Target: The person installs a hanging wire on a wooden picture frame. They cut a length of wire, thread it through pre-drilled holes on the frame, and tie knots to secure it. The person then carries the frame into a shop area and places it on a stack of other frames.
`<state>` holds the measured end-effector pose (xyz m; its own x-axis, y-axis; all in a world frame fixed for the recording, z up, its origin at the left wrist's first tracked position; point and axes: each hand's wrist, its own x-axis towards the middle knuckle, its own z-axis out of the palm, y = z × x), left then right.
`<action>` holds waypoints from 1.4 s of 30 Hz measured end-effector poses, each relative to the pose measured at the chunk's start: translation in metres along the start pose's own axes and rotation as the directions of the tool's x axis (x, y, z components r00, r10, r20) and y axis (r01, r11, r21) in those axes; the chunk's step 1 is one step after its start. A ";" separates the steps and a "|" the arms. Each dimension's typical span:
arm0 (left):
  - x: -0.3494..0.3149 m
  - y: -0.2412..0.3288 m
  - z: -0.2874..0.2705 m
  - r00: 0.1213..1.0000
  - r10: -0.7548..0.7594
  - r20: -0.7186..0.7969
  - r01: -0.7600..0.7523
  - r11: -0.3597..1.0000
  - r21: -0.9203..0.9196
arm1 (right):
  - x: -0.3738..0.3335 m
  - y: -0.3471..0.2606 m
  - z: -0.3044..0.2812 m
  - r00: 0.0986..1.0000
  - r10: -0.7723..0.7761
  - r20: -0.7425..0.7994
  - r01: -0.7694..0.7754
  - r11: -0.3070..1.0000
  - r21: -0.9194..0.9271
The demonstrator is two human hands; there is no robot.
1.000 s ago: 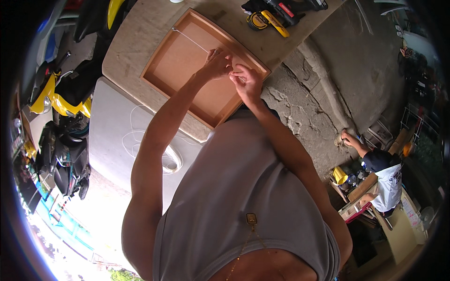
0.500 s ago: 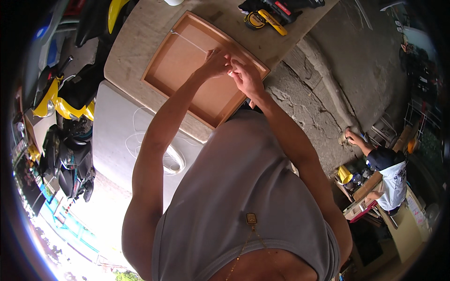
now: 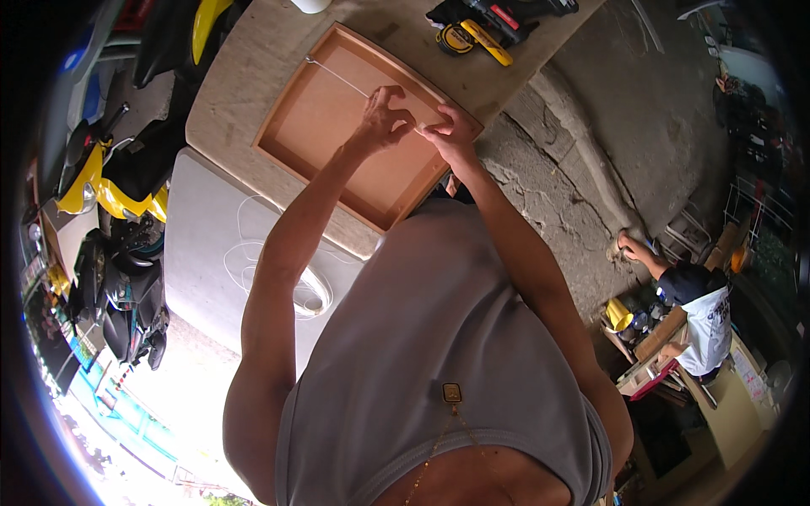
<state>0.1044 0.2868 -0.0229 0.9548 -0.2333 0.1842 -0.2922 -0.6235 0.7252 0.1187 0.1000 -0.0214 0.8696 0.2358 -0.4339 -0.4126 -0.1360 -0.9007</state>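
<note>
A shallow brown wooden frame (image 3: pixel 299 135) with raised sides lies on the table in front of me. From a fastening at its far left side, a white cord (image 3: pixel 339 78) stretches across the inside to my left hand (image 3: pixel 381 126). That hand is above the frame, its fingers curled and closed about the cord. Close beside it, over the frame's right side, my right hand (image 3: pixel 453 137) is closed in a pinch. A small pale bit, seemingly cord, shows at its fingertips. Most of the cord between the hands is hidden or too thin to follow.
Beyond the frame lie a tape measure (image 3: pixel 455 39), a yellow utility knife (image 3: pixel 486 42) and a power drill (image 3: pixel 533 12). Loose white cord (image 3: pixel 314 295) is coiled on the grey surface at left. Motorcycles (image 3: pixel 126 190) stand farther left; a co-worker (image 3: pixel 707 325) is at right.
My hands were close together at the cord; the left has opened its curl and drawn slightly left, leaving a small gap. My right hand has turned, still pinching.
</note>
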 end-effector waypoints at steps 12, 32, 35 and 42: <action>0.000 -0.001 0.010 0.993 -0.102 0.067 0.095 0.991 0.098 | -0.031 -0.021 0.003 0.666 -0.677 0.314 0.686 0.391 -0.613; 0.005 -0.004 0.010 0.976 -0.180 0.120 0.170 0.981 0.091 | 0.008 -0.030 0.005 0.678 -0.472 0.563 0.697 0.171 -0.696; 0.001 -0.004 0.003 0.996 -0.062 0.065 0.057 0.995 0.076 | -0.014 -0.028 0.006 0.881 -0.452 0.142 0.416 0.597 -0.686; 0.003 -0.008 0.002 0.997 0.074 -0.007 -0.074 0.997 -0.013 | 0.004 0.013 0.003 0.999 -0.008 0.051 0.005 0.999 0.049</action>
<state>0.1091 0.2898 -0.0295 0.9311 -0.2734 0.2415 -0.3610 -0.5952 0.7180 0.1161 0.1018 -0.0349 0.8577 0.2858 -0.4274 -0.4207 -0.0876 -0.9029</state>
